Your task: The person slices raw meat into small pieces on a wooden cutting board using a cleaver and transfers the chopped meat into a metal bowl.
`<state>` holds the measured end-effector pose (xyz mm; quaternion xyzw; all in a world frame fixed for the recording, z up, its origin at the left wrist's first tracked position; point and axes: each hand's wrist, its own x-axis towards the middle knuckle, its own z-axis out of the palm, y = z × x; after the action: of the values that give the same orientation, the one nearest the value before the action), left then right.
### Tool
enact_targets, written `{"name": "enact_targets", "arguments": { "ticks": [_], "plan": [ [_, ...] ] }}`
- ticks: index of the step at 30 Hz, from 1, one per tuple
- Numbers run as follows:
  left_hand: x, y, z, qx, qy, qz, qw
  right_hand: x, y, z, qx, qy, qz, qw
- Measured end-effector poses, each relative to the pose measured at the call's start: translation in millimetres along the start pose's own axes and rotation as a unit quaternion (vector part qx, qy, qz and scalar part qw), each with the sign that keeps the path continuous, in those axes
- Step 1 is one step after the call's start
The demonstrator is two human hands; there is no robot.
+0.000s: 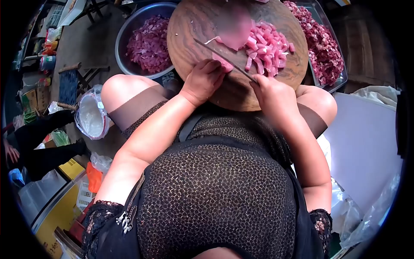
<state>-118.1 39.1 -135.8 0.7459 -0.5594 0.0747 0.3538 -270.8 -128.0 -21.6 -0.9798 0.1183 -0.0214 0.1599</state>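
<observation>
Meat strip [224,64] lies on the round board [187,56], at two o'clock from the nearer left hand [202,82], its bunched fingers gripping it; long axis ten-to-four, alongside the knife [226,61] that the right hand's [274,93] closed fingers clasp.

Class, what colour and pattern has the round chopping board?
The chopping board is brown with darker wood grain, best seen in the head view.

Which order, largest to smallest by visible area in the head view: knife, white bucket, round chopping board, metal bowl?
1. Round chopping board
2. Metal bowl
3. White bucket
4. Knife, seen nearly edge-on
</observation>
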Motion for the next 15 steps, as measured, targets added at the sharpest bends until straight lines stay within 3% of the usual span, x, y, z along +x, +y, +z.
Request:
{"name": "enact_targets", "arguments": {
  "ticks": [5, 9, 12, 15],
  "plan": [
    [3, 2, 5, 0.010, 0.014, 0.016, 1.000, -17, 3, -2, -0.075, -0.074, 0.016, 0.994],
    [5, 2, 1, 0.010, 0.022, 0.032, 0.999, -10, -21, -8, -0.148, -0.077, 0.002, 0.986],
    [8, 4, -2, 0.022, 0.031, 0.031, 0.999, -5, -27, -15, -0.153, -0.088, 0.007, 0.984],
    [3, -1, 1, 0.012, 0.015, 0.027, 0.999, 6, -20, -8, -0.066, -0.096, 0.011, 0.993]
  ]
}}
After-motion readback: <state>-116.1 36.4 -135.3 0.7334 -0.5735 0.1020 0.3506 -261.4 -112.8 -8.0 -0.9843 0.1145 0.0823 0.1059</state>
